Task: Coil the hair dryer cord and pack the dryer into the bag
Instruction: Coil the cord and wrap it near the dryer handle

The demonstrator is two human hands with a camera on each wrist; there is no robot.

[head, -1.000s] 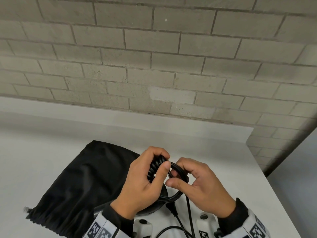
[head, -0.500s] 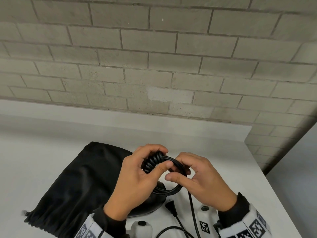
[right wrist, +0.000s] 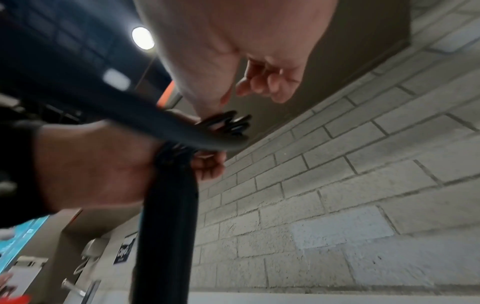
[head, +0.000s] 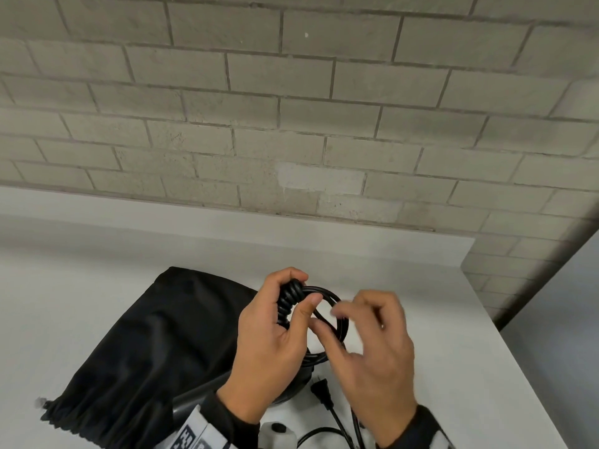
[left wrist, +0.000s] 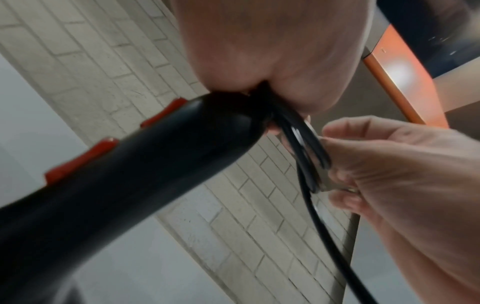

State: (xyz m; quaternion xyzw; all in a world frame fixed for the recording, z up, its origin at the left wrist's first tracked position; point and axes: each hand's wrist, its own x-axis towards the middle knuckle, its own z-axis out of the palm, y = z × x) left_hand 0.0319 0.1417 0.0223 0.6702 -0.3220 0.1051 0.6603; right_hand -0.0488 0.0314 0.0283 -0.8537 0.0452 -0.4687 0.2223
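1. Fingers of my left hand (head: pixel 269 338) curl round the coiled cord (head: pixel 327 299), thumb pressed over the loops where they meet the ribbed sleeve at the end of the dryer's handle.
2. Fingers of my right hand (head: pixel 372 354) are loosely bent and blurred in the head view; the left wrist view shows their tips at the far side of the loops, but I cannot tell whether they pinch the cord or only touch it.
3. I see the hair dryer (left wrist: pixel 124 185) as a black handle with red switches, running down from my left palm; in the head view its body sits mostly hidden under my left wrist, above the table.
4. A loose run of cord drops from the loops past my right wrist, and the plug (head: pixel 321 392) hangs or lies between my two wrists, just above the near edge of the picture.
5. I have the black bag (head: pixel 155 351) lying flat on the white table (head: pixel 437 335) to the left of my hands, its gathered mouth toward the near-left.
6. Bare table runs beyond my hands to the brick wall (head: pixel 291 124), and to my right up to the table's right edge.
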